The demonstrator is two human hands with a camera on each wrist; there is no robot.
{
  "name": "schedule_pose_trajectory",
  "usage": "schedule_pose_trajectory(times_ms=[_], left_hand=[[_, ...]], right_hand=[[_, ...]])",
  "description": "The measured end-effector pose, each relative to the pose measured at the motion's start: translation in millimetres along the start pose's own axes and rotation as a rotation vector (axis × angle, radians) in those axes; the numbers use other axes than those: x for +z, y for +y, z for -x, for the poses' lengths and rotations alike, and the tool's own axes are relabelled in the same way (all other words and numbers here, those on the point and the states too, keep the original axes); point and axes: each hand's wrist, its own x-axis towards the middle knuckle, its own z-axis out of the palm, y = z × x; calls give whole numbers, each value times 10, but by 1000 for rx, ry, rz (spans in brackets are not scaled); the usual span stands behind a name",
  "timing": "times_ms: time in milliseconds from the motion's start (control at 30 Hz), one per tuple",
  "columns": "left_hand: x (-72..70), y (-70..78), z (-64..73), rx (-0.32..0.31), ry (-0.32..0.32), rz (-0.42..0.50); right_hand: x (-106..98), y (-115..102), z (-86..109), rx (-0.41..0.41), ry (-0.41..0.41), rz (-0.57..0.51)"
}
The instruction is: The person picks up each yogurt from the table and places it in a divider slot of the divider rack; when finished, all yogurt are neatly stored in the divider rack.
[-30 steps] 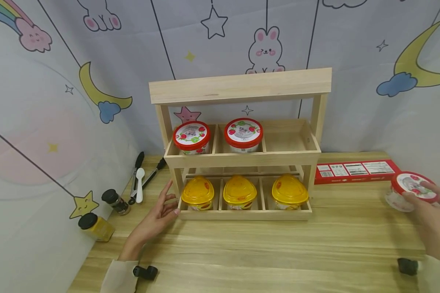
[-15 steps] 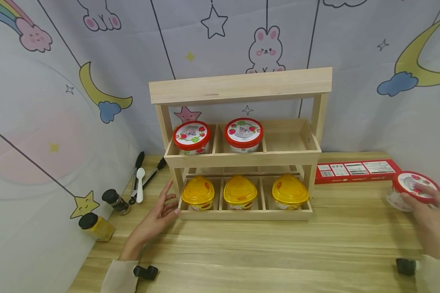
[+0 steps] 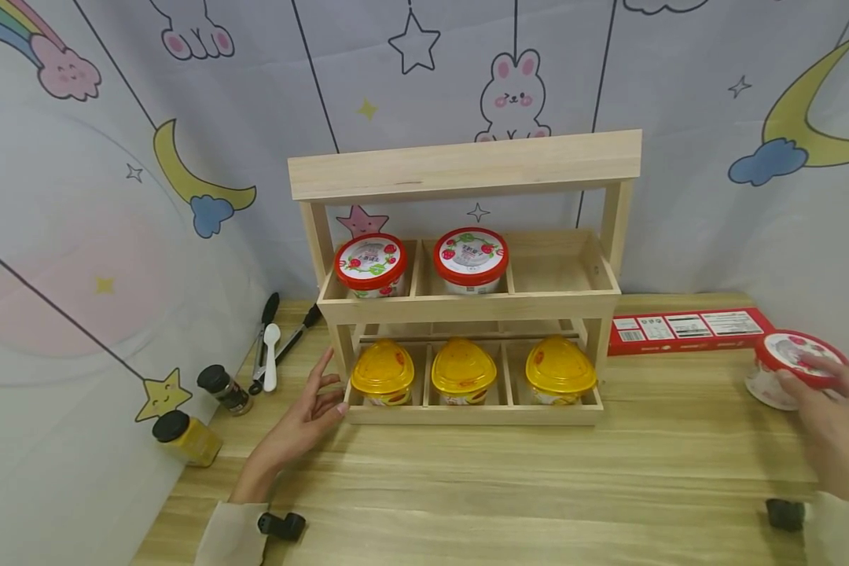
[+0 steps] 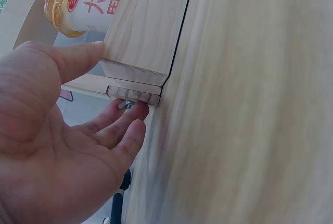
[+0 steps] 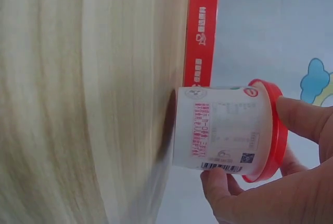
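Note:
At the right, my right hand grips a white round tub by its red lid. Fruit pictures decorate this lid. The tub is upright at the tabletop; I cannot tell whether its base touches. My left hand rests against the lower left corner of a two-tier wooden rack, thumb on the front board and loosely bent fingers along the side by a metal bolt. Two similar tubs, one left and one middle, sit in the upper tier. Yellow-lidded cups fill the lower tier's three compartments.
A long red box lies behind the right tub. At the left are a white spoon, black-handled tongs, a small black-capped jar and a yellow jar. A patterned cloth hangs behind.
My right hand and the held tub have shifted only very slightly. The left hand stays at the rack's corner, and the rack's contents have not moved.

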Motion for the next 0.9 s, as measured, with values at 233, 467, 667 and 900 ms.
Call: schedule_pose_trajectory(times_ms=[233,467,667,900], left_hand=[[4,5,5,1,7,-2],[8,15,6,-2,10,-1],[9,21,6,5,8,-3],[10,16,2,4,11,-5]], right_hand=[[-28,-53,49,-48,-23,-140],[-68,-165,154,-120,-80,-149],[-40,-311,261,-171,-111,-143],[36,-499,461,-247,-122,-186]])
